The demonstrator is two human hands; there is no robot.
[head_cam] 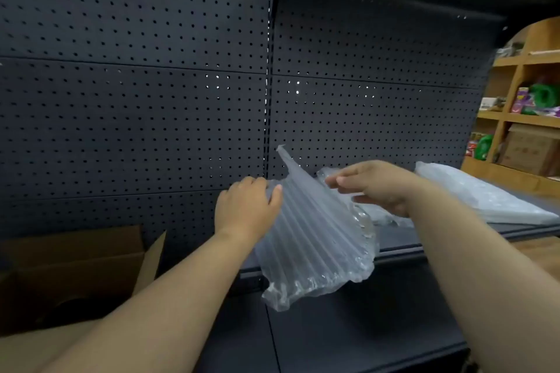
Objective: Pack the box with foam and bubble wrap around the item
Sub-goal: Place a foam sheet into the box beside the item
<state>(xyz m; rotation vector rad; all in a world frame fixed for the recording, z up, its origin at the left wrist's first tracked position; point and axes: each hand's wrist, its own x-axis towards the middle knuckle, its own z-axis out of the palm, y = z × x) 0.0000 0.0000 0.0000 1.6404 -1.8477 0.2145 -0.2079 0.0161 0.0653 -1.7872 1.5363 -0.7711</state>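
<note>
**Both hands on one air-column wrap, box waiting at near left**

I've got the left hand (247, 206) clamped on the left edge of the air-column wrap (315, 239), thumb on the near face and fingers curled round behind. The right hand (378, 188) pinches the wrap's upper right edge, fingertips together on the film. Held that way the sheet hangs in the air, slanted, its ribs fanning down toward me; my guess is it's being spread or opened before going into the box. One corner sticks up toward the dark pegboard (136, 115).

The cardboard box (75, 266) sits at near left, flaps up and open, well apart from the wrap. I can't make out the item inside; the interior is dark.

Count: one wrap in hand, one box, two hands. On the dark shelf (394, 251) at right lies a stack of clear packing sheets (485, 194), count unclear. No foam that I can identify. Wooden shelving (515, 118) with goods at far right.
</note>
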